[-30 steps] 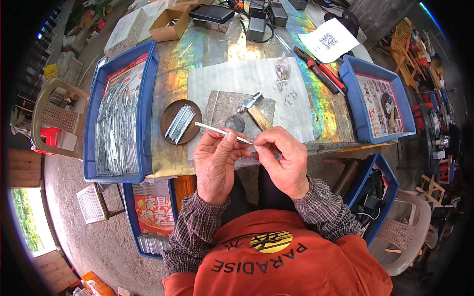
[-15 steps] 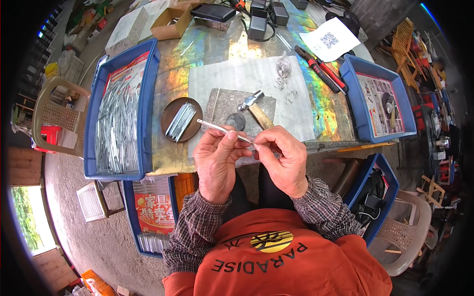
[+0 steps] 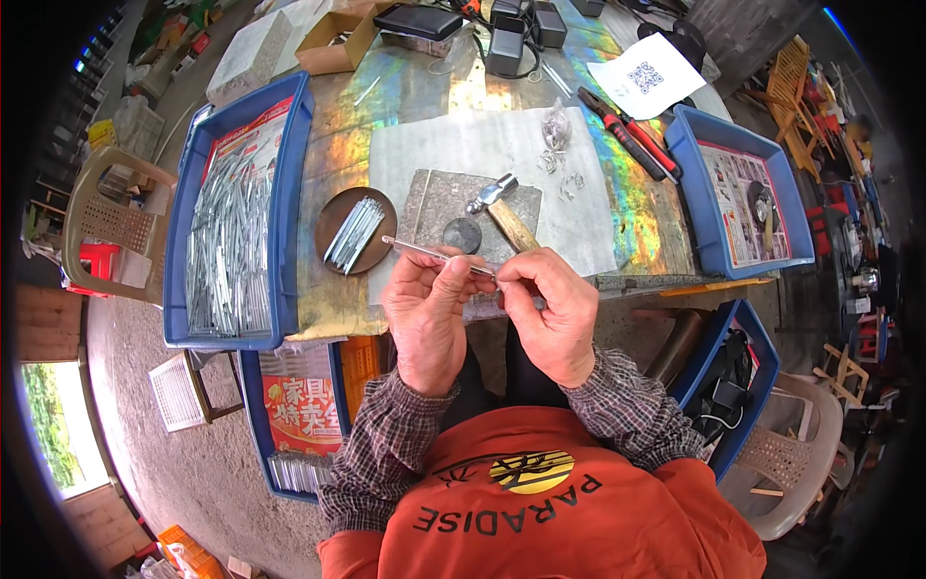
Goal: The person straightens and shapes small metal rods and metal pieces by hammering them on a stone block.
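A thin silvery metal rod (image 3: 413,248) slants across the front of the worktable, its far-left end sticking out past my fingers. My left hand (image 3: 424,323) is closed round it between thumb and fingers. At the rod's right end my right hand (image 3: 552,311) pinches thumb against fingertips; anything small between them is hidden. Just beyond my hands, a ball-peen hammer (image 3: 511,224) with a wooden handle rests on a grey stone slab (image 3: 439,198), beside a dark round disc (image 3: 462,234). To the left, a brown round dish (image 3: 331,214) holds a bundle of similar rods (image 3: 355,234).
A blue tray (image 3: 286,207) full of metal rods stands left; another blue tray (image 3: 704,232) stands right. Red-handled pliers (image 3: 632,135) and a clear bag (image 3: 556,127) with small bits beside it lie farther back. Below the table edge are more blue bins (image 3: 253,425).
Both hands hold nearly the same place. The rod has tilted and shifted very slightly to the left, and the view has moved a little.
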The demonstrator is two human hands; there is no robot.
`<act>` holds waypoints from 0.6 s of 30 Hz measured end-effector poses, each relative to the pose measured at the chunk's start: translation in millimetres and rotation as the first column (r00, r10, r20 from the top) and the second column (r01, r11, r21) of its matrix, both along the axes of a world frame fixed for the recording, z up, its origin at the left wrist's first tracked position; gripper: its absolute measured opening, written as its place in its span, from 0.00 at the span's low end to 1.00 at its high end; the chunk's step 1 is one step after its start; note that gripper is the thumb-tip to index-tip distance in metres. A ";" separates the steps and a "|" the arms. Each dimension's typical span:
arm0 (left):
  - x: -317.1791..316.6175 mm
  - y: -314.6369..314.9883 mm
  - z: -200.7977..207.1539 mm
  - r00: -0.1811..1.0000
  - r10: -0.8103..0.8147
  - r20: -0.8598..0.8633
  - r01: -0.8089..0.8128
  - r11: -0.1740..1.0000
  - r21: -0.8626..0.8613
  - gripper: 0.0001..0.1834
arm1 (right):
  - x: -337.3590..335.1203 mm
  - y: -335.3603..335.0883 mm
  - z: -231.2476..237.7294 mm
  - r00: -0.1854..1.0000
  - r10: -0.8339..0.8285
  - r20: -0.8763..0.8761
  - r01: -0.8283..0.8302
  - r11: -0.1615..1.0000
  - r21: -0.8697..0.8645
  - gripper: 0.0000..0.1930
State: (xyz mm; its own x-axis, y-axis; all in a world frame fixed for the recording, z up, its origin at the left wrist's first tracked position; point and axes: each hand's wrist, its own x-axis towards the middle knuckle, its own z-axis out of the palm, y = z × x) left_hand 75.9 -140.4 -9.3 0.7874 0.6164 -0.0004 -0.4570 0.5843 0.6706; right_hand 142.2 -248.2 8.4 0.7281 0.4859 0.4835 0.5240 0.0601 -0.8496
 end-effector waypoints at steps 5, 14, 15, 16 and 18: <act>0.4 -3.6 -2.9 1.000 0.000 0.011 0.001 0.998 -0.057 0.05 | -1.1 -0.1 -4.7 1.000 -0.028 0.007 0.028 1.000 -0.006 0.09; -2.5 1.4 -7.3 1.000 -0.020 -0.024 0.018 0.999 -0.046 0.05 | -5.7 3.6 -3.9 0.982 -0.050 -0.183 0.057 0.998 0.035 0.05; -3.4 1.8 -6.5 0.999 -0.026 -0.032 0.024 0.999 -0.037 0.05 | -4.2 2.0 -2.9 0.982 -0.047 -0.184 0.055 0.998 0.035 0.05; -3.9 2.0 -5.9 0.999 -0.023 -0.033 0.022 0.999 -0.037 0.05 | -1.0 -1.3 -1.5 0.995 -0.037 -0.097 0.035 0.999 -0.018 0.05; -3.8 2.0 -5.4 0.999 -0.020 -0.039 0.018 0.999 -0.049 0.06 | 0.3 -2.9 -0.3 1.000 -0.021 -0.009 0.020 0.997 -0.074 0.05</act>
